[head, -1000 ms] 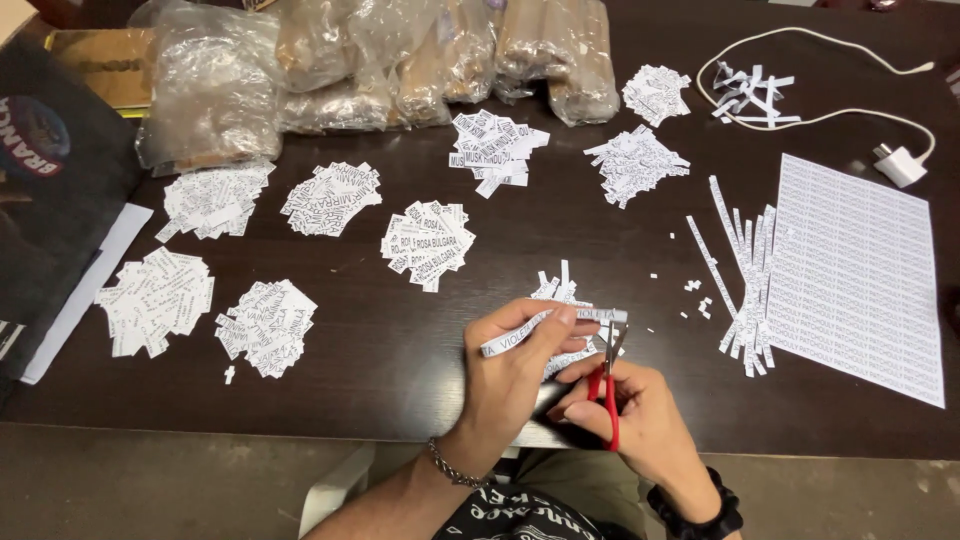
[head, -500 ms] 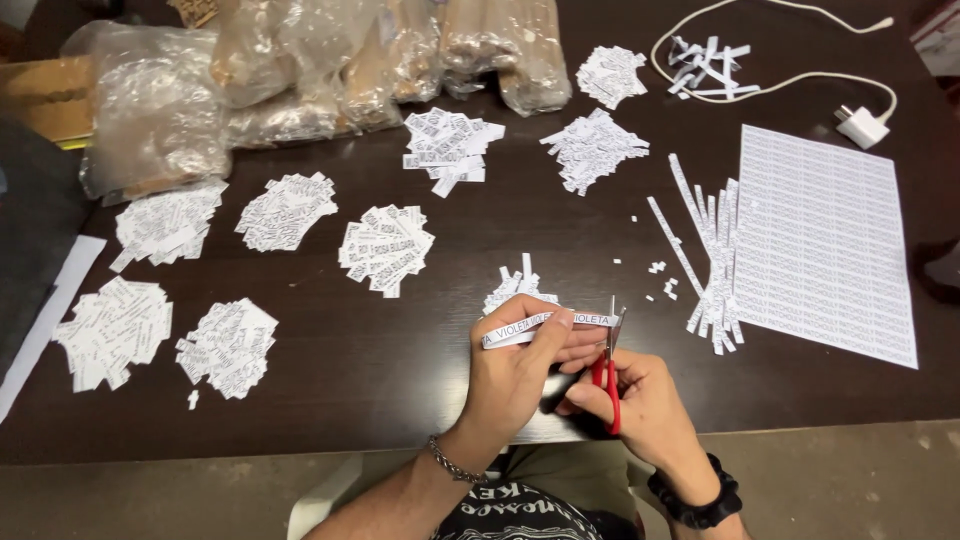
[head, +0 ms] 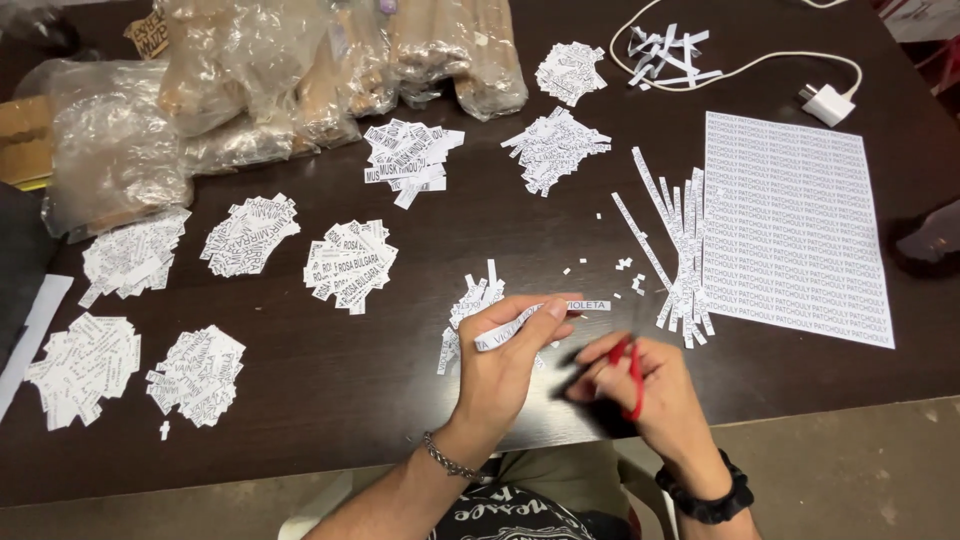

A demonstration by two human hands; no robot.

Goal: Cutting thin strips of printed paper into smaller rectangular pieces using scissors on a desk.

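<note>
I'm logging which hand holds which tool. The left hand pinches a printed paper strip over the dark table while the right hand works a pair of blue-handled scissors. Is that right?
Not quite: the scissors have red handles, not blue, as the head view shows. The rest stands: the left hand pinches the printed paper strip over the dark table, and the right hand works the scissors.

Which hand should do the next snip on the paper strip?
Probably the right hand: it already has the red scissors in its grip, close to the strip's end. The left hand is busy pinching the paper strip and holding it out over the table.
</note>
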